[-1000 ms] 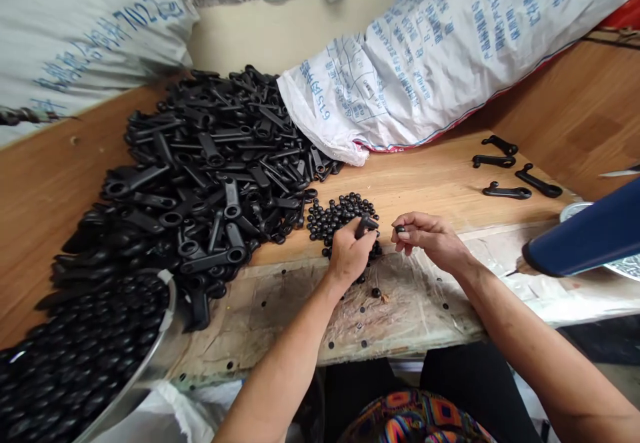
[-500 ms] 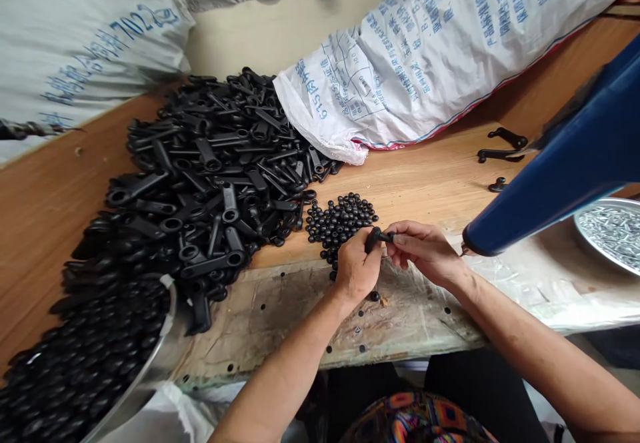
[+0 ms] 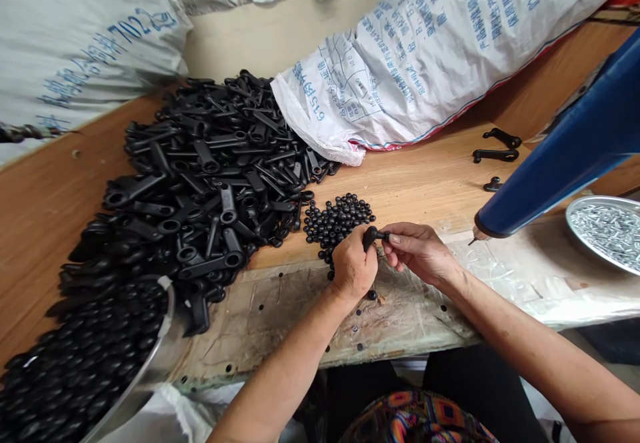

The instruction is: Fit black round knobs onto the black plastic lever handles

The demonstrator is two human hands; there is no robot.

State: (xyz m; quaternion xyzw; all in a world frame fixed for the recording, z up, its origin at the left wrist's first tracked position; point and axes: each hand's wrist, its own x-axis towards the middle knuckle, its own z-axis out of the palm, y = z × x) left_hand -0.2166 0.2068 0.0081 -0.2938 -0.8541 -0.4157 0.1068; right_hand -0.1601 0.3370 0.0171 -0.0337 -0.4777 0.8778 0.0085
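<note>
Two bare hands meet at the near edge of the wooden bench. Left hand is curled tight round a short black plastic lever arm; right hand pinches a small black bead between thumb and forefinger, against that arm's tip. At 11 o'clock lies a pile of black round beads; at 10 o'clock, a big heap of black plastic arms; at 3 o'clock, a round metal dish of silvery screws

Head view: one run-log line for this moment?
left hand: grips small black plastic arm | right hand: pinches its tip | nearby: heap of small black round beads on wooden table
</note>
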